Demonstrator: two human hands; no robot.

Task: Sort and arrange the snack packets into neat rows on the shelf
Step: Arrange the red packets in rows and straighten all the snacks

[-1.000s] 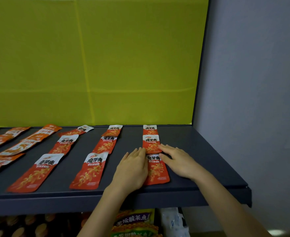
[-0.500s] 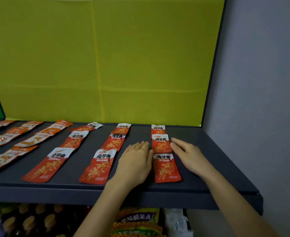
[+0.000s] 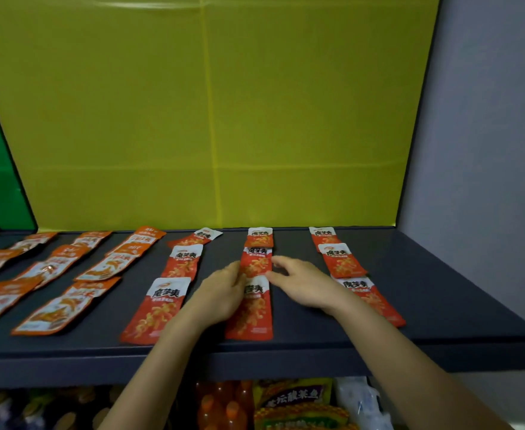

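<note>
Red snack packets lie flat in columns on the dark shelf. My left hand rests flat against the left edge of the middle column, fingertips touching its second packet. On that packet's right edge are the spread fingers of my right hand. The front packet of this column lies between my wrists, and the back packet sits near the rear wall. My right forearm partly covers the front packet of the rightmost column. Neither hand grips anything.
Another red column lies left of my left hand, and further left are several paler orange packets. A yellow panel backs the shelf and a grey wall closes the right. Bottles and snack bags fill the shelf below.
Both hands have shifted left from the rightmost column to the column beside it. The view has turned left, showing more orange packets and a green panel.
</note>
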